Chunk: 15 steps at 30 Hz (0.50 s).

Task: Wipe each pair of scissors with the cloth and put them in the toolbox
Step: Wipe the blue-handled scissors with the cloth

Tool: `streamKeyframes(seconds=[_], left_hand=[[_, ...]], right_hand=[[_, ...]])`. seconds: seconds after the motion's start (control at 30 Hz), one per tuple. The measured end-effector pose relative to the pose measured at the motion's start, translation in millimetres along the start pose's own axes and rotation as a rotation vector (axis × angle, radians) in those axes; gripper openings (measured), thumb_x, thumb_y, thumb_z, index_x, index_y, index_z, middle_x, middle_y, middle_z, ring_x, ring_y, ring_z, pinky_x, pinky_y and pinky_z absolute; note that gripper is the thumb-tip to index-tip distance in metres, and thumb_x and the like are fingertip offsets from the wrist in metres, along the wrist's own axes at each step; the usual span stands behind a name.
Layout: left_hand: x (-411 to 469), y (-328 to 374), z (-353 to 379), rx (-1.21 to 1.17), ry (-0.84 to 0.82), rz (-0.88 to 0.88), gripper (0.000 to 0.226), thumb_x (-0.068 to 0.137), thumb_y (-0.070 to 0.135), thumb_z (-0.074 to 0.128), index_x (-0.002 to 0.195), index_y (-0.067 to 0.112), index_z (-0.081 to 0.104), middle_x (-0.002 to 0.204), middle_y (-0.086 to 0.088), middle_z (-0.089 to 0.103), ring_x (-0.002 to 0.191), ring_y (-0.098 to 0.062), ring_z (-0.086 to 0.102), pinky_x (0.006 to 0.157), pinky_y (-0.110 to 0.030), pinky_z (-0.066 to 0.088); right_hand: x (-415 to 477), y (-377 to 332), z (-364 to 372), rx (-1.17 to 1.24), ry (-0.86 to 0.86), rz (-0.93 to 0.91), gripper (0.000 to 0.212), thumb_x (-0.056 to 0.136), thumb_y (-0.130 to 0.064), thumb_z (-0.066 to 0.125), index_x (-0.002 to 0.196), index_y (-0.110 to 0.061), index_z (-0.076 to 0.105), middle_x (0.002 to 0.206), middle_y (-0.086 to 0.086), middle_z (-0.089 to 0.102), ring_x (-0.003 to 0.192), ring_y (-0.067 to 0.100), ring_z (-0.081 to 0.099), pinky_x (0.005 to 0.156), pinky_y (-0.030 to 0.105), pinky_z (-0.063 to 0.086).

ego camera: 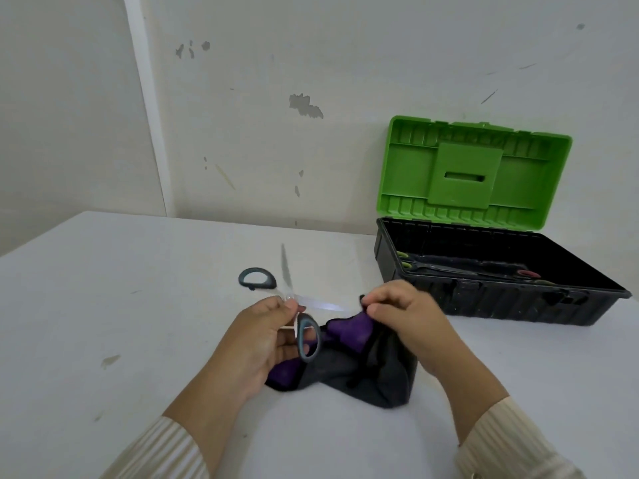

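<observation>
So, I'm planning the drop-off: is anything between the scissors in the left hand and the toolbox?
Only the right hand pinching the cloth sits between the scissors and the toolbox; its lid stands open.

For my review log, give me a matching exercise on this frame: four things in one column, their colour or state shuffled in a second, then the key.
1 scissors
2 cloth
3 toolbox lid
4 toolbox base

A green, raised open
B black, other scissors inside
C in the left hand, blades apart
D pinched by the right hand

Pairs: 1-C, 2-D, 3-A, 4-B
</observation>
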<state>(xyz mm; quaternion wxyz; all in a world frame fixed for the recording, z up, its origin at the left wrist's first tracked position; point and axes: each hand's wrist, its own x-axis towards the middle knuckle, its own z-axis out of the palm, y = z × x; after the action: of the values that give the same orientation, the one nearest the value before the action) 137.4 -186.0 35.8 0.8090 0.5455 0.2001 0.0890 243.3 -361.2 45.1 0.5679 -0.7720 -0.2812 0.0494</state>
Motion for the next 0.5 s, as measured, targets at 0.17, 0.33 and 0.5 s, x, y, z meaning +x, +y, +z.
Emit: streamKeyframes(seconds=[0.17,0.33,0.5], left_hand=[[-6.6,-9.3,12.0,0.271,-0.055,-0.013,0.024,0.098,0.022,0.048,0.084,0.007,0.059,0.06,-0.004,0.063,0.057,-0.027,0.069,0.051,-0.032,0.055],[-12.2,-16.4,18.5,0.579,-0.025,0.139,0.029,0.1,0.028,0.039,0.085,0.005,0.05,0.056,-0.014,0.06,0.035,-0.017,0.053,0.039,-0.023,0.039],[-11.6,-15.8,20.8,0.712,-0.014,0.258,0.03,0.1,0.026,0.039,0.084,0.002,0.047,0.052,-0.015,0.057,0.027,-0.013,0.039,0.035,-0.018,0.031]], right_hand=[[0.9,-12.2,-1.4,0.129,0.204,-0.121,0.034,0.079,0.005,0.063,0.093,-0.026,0.058,0.088,-0.005,0.06,0.081,0.007,0.056,0.078,0.013,0.046],[-9.4,-8.8,39.6,-0.434,-0.018,-0.415,0.014,0.078,-0.013,0.061,0.089,-0.014,0.069,0.086,-0.004,0.057,0.082,-0.001,0.052,0.078,0.003,0.036],[-5.1,-12.0,38.4,-0.411,0.124,-0.34,0.011,0.081,-0.007,0.064,0.089,-0.01,0.071,0.087,0.0,0.054,0.08,0.006,0.054,0.076,0.003,0.038]])
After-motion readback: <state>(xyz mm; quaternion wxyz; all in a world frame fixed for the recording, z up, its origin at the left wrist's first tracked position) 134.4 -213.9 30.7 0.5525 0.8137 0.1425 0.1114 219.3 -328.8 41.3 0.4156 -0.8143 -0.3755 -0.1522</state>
